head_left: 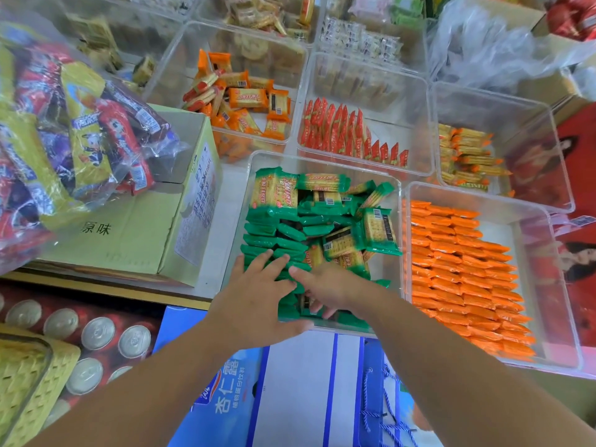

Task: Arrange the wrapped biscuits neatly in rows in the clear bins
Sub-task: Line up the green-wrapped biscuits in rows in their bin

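Your left hand [258,285] presses flat on the green wrapped biscuits [277,240] at 7 o'clock in the clear bin [240,208]; your right hand [329,288] digs in, grip unclear. Uneven pushing may topple the row toward 1 o'clock.

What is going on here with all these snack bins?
A person is tidying green biscuit packs in the nearest clear bin. The left grip presses flat on the row along its left side; the right grip digs in among packs beside it. Packs further back lie jumbled, while the orange packs in the next bin already stand in neat rows.
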{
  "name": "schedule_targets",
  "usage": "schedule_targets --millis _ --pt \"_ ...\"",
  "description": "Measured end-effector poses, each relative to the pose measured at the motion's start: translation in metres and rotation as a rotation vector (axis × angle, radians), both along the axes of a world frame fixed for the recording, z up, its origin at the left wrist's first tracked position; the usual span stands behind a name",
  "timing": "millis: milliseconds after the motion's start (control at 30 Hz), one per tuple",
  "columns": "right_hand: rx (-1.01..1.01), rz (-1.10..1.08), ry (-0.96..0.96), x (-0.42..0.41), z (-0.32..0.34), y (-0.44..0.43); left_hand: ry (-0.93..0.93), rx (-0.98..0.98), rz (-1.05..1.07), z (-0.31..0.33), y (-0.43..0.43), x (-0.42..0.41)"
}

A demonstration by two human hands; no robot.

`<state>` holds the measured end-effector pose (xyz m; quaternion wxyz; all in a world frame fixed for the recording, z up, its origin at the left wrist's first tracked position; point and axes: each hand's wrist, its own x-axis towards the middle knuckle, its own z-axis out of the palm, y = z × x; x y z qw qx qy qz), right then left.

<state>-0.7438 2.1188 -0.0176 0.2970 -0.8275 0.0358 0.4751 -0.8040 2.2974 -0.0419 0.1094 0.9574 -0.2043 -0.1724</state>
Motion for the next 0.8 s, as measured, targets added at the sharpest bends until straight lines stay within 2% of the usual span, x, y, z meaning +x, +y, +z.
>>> schedule_targets --millis 133,200,267,333,400,533,667,800 --pt "-0.115 0.021 -0.586 0.028 0.005 0.003 0.011 0.009 -0.001 -0.001 0.0 0.0" --pt "-0.107 0.095 -0.616 0.042 0.002 0.008 0.031 0.02 0.0 0.0 0.001 0.001" --pt "-0.189 0.307 -0.605 0.052 -0.005 0.009 0.045 0.022 0.002 0.002 0.0 0.002" --pt "-0.338 0.484 -0.75 0.058 -0.01 0.007 0.039 0.003 0.014 0.006 0.0 0.002" --pt "-0.432 0.535 -0.883 0.064 -0.012 0.002 0.01 -0.058 0.055 0.009 -0.001 0.002" --pt "-0.468 0.624 -0.954 0.071 -0.015 -0.007 -0.129 -0.148 0.141 0.012 -0.012 0.011" --pt "-0.43 0.632 -0.956 0.077 -0.009 -0.002 -0.15 0.056 0.178 0.008 -0.025 0.038" --pt "-0.398 0.474 -0.858 0.081 -0.008 0.005 -0.126 0.21 0.148 -0.003 -0.025 0.058"
